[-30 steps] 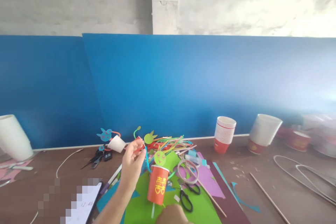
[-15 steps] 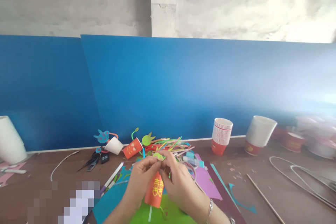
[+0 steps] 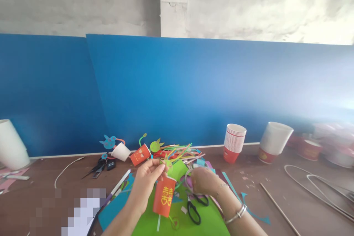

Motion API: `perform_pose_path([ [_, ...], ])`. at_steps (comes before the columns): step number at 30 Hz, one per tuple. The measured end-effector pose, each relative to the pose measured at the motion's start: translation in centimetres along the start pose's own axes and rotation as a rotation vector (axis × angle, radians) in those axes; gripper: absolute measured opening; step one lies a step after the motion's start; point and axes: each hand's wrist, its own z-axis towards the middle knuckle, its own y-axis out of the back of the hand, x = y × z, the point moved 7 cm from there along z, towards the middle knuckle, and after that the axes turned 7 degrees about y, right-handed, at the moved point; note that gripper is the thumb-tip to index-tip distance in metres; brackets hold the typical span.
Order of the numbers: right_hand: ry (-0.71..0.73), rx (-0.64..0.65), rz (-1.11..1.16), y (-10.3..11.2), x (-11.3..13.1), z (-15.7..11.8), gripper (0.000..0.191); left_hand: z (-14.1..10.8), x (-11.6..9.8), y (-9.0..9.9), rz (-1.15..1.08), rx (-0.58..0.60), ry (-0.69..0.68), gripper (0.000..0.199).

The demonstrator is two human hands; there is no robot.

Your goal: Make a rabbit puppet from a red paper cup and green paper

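My left hand (image 3: 151, 173) pinches a small green paper animal head (image 3: 167, 164) between thumb and fingers. Just below it is a red paper cup (image 3: 164, 197) with yellow characters, tilted slightly. A pale straw (image 3: 158, 223) and a green strip with a round paper piece (image 3: 174, 222) stick out from the cup's lower end. My right hand (image 3: 203, 180) is curled over a pale roll of tape (image 3: 188, 179), whose left rim shows beside the fingers; the fingertips are mostly hidden. Black-handled scissors (image 3: 194, 212) lie below the right hand on green paper (image 3: 210, 225).
A white cup (image 3: 121, 152) and a red cup (image 3: 140, 155) with paper animal parts lie behind, next to a heap of coloured straws (image 3: 179, 152). Stacked paper cups (image 3: 234, 142) stand right. A thin stick (image 3: 279, 208) and a cable (image 3: 312, 188) lie on the brown table.
My right hand has left the green paper head and moved right to the roll of tape, uncovering the scissors. My left hand still holds the paper head above the red cup.
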Motion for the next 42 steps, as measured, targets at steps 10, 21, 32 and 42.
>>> perform_pose_path([
  [10,0.052,-0.059,0.121,3.0,2.0,-0.1,0.023,-1.0,-1.4,-1.0,0.375,0.009,-0.31,0.012],
  [21,0.301,-0.243,0.543,6.1,5.8,-1.7,0.016,-2.0,-1.4,-2.0,0.516,0.142,-0.428,0.015],
  [32,0.307,-0.289,0.412,6.3,5.8,-1.9,0.015,-2.4,-2.1,-1.6,0.331,0.059,-0.409,0.015],
  [42,0.369,-0.354,0.425,7.3,7.0,-2.7,0.018,-0.5,-1.2,-0.2,0.178,-0.06,-0.259,0.028],
])
